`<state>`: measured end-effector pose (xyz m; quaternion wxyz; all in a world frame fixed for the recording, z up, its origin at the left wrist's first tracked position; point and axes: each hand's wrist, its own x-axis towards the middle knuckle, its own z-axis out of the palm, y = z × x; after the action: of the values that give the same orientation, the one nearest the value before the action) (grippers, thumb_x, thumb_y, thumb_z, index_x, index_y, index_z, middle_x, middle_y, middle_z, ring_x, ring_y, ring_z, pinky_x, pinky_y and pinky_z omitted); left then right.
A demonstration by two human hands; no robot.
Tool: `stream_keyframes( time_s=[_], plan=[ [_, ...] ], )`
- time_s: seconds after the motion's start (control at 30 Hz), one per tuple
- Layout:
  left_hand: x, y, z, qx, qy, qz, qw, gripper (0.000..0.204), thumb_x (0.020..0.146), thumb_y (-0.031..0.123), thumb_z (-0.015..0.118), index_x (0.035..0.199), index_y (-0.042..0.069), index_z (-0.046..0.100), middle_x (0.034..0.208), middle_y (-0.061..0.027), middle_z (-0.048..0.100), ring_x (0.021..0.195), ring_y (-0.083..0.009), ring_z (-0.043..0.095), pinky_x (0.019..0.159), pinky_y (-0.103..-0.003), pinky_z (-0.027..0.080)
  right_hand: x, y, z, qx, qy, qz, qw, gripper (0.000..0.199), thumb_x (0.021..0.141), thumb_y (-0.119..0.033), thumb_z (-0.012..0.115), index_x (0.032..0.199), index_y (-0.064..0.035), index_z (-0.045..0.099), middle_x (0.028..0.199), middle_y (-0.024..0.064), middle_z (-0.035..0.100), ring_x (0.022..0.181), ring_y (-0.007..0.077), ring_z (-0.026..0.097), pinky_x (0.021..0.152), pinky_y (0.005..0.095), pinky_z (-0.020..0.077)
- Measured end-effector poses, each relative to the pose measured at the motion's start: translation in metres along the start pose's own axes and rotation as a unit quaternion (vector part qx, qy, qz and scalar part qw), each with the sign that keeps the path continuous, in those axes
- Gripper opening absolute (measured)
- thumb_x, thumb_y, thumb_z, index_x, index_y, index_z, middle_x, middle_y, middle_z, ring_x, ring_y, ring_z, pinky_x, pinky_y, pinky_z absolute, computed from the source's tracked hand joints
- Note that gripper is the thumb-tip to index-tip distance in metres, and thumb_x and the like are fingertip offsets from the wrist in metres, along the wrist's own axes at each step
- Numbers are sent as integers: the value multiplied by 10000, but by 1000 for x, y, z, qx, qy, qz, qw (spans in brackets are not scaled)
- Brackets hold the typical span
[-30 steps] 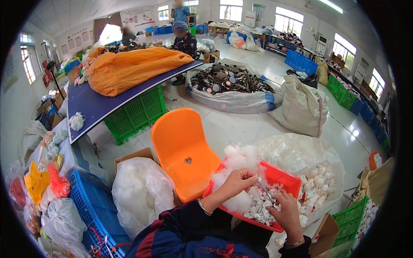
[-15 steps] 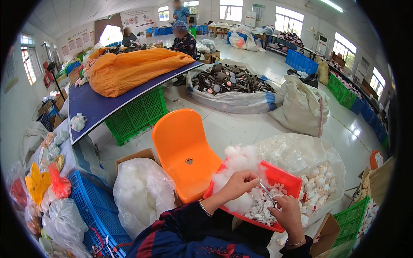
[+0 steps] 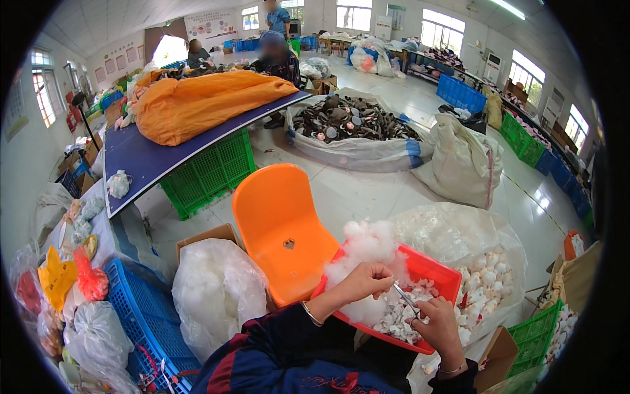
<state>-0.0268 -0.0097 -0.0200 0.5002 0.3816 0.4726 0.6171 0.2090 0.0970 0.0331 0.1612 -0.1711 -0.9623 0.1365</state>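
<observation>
My right hand (image 3: pixel 438 323) grips a slim metal tool with finger rings (image 3: pixel 405 297), scissors or forceps; I cannot tell which. Its tip points up and left toward my left hand (image 3: pixel 367 281), whose fingers are pinched together. Whatever they hold is too small to make out. Below both hands is a red tray (image 3: pixel 430 266). Fluffy white stuffing (image 3: pixel 374 243) fills its left side, and many small white pieces (image 3: pixel 398 320) lie on the right. A clear plastic bag (image 3: pixel 446 223) beyond it holds round white stuffed pieces (image 3: pixel 487 279).
An orange chair (image 3: pixel 282 230) stands just beyond the tray. Left of it are a bag of white stuffing (image 3: pixel 220 295) and a blue crate (image 3: pixel 141 322). A green crate (image 3: pixel 535 341) sits at right. Farther off are a purple-topped table (image 3: pixel 125 157), a large sack of dark pieces (image 3: pixel 354 157) and several people.
The tool in my right hand has tilted slightly, its tip nearer my left fingers. My left hand stays pinched in nearly the same place. The seated person beyond the table has shifted slightly.
</observation>
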Motion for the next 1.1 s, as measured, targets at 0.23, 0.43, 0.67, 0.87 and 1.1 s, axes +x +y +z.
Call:
stream_keyframes(
  time_s=[0.23,0.43,0.67,0.87,1.1],
  plan=[
    [-1,9,-4,65,-32,-23,997,226,974,206,640,849,22,681,739,-6,639,593,-67,569,571,-223,468,-4,-1,6,-13,21,2,1000,348,646,-183,863,941,-70,718,760,58,616,810,290,585,721,406,458],
    [-2,-1,-7,60,-54,-16,997,235,967,208,631,832,25,691,724,-5,635,593,-64,568,578,-232,479,-4,3,3,-3,23,-25,999,361,650,-162,862,962,-62,711,766,64,613,807,295,575,729,410,460],
    [-3,-2,-6,82,-19,-6,996,173,948,175,641,886,17,672,741,-3,627,604,-68,568,563,-227,461,-9,5,12,56,-19,18,998,340,698,-204,846,968,-52,706,780,89,630,803,307,596,737,422,486],
    [-4,-8,-3,62,117,56,990,122,935,124,660,977,9,670,769,6,615,647,-50,561,578,-213,464,-8,0,12,201,-124,146,961,351,775,-224,818,1013,11,711,779,152,691,721,283,664,697,367,524],
    [-6,-14,8,80,134,88,984,151,940,98,663,1060,7,677,819,24,621,702,-28,549,626,-196,469,-2,-16,17,280,-161,175,930,319,822,-196,774,1047,24,718,792,153,713,715,190,664,690,320,518]
  ],
)
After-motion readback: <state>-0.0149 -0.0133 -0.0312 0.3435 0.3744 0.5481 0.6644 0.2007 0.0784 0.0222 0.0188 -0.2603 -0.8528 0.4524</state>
